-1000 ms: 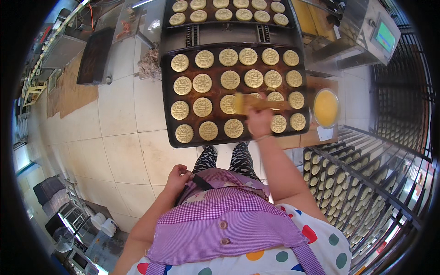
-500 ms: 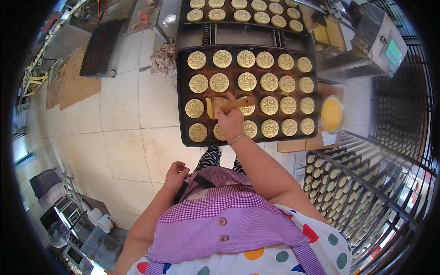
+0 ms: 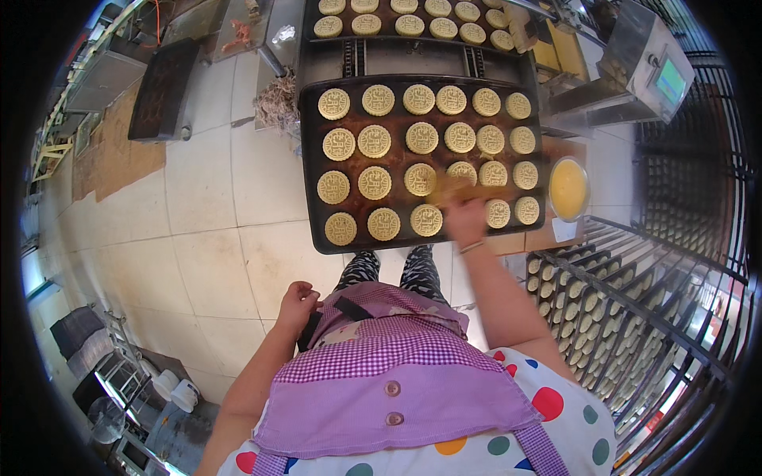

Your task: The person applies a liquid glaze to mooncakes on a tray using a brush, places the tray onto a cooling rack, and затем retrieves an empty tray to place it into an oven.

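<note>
A dark baking tray (image 3: 398,161) holds rows of round pale mooncakes with stamped tops. My right hand (image 3: 465,222) is closed around the handle of a flat pastry brush (image 3: 478,192), over the third and fourth columns in the tray's nearer half. Both brush and fingers are smeared by motion. The bristle end points left, beside a mooncake (image 3: 420,179) in the third column; whether it touches is unclear. My left hand (image 3: 299,305) hangs in front of the apron's left side, fingers curled in, with nothing visible in it.
Right of the tray stands a round bowl of yellow liquid (image 3: 569,189). Beyond the tray lies a second tray of mooncakes (image 3: 386,36). A metal rack (image 3: 635,313) with filled trays rises at the near right. A machine with a screen (image 3: 669,82) stands far right.
My right hand and the brush have swept right, from the second and third columns to the third and fourth. My left hand stays where it was.
</note>
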Motion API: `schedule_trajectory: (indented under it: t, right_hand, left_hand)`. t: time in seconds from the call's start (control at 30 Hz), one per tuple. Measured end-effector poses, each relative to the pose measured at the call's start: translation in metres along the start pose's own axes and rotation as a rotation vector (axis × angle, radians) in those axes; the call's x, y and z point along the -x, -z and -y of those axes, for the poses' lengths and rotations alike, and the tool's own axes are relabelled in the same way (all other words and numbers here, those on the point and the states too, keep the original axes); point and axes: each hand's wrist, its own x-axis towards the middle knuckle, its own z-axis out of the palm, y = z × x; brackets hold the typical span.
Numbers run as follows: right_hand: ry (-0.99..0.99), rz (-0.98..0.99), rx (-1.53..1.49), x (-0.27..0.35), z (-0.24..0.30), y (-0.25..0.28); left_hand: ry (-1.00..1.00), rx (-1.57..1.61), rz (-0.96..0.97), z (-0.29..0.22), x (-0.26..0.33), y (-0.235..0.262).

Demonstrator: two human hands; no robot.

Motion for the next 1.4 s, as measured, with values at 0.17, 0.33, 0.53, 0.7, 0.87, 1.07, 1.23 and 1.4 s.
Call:
schedule_trajectory:
  t: [0.17, 0.33, 0.53, 0.7, 0.87, 1.07, 1.23, 1.4]
  right_hand:
    - [0.14, 0.215, -0.559, 0.092, 0.099, -0.03]
    - [0.026, -0.108, -0.336, 0.053, -0.032, 0.005]
    - [-0.364, -0.062, -0.637, 0.031, -0.078, 0.084]
    - [-0.07, 0.202, -0.874, 0.076, -0.004, 0.029]
    - [-0.067, -0.222, -0.357, 0.007, -0.119, 0.094]
    - [-0.469, -0.233, -0.116, -0.022, -0.162, 0.141]
    - [0.074, 0.23, -0.318, 0.033, -0.013, 0.029]
    - [0.479, 0.778, -0.077, 0.068, 0.176, -0.026]
  left_hand:
    - [-0.029, 0.012, 0.025, -0.023, 0.0, -0.013]
    - [-0.016, -0.023, 0.018, -0.012, 0.003, -0.015]
    - [0.015, -0.104, 0.006, 0.002, 0.004, -0.012]
    - [-0.033, -0.082, -0.006, -0.027, 0.011, -0.035]
    - [-0.058, -0.068, -0.006, -0.022, 0.02, -0.04]
    - [0.01, 0.015, -0.045, 0.011, 0.025, -0.025]
    - [-0.022, 0.124, -0.08, 0.029, 0.024, -0.012]
    - [-0.048, 0.228, -0.15, 0.034, 0.027, -0.001]
